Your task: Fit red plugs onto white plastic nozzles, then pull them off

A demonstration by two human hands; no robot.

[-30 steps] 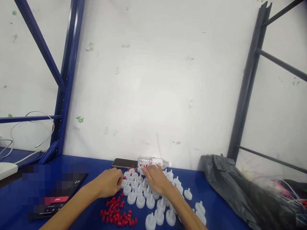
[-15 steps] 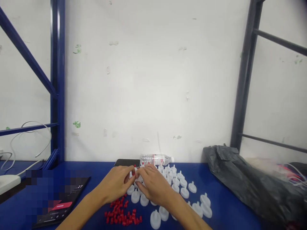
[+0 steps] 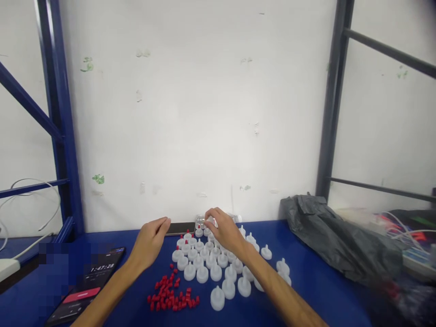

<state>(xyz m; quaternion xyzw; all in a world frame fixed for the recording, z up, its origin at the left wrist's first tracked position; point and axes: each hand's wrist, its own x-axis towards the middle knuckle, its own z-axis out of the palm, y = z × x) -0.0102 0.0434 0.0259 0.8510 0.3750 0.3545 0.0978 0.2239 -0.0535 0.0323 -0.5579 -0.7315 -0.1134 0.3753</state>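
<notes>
My left hand hovers left of the group of white nozzle caps, its thumb and fingers pressed together; whatever may be between them is hidden. Over the back rows of caps, my right hand has its fingers curled toward the thumb in a pinch, and I cannot make out what is between the tips. White nozzle caps stand in rows, spouts up. Small red tips sit on several back-left ones, such as the tipped cap. Loose red tips lie heaped in front.
A clear bottle lies by the wall beside a dark phone. Another phone with a lit screen is at the left. A grey plastic bag covers the right side. Blue rack posts flank the blue table.
My hands have come apart from their meeting point over the caps: the left moved left, the right went toward the bottle. The view has shifted slightly.
</notes>
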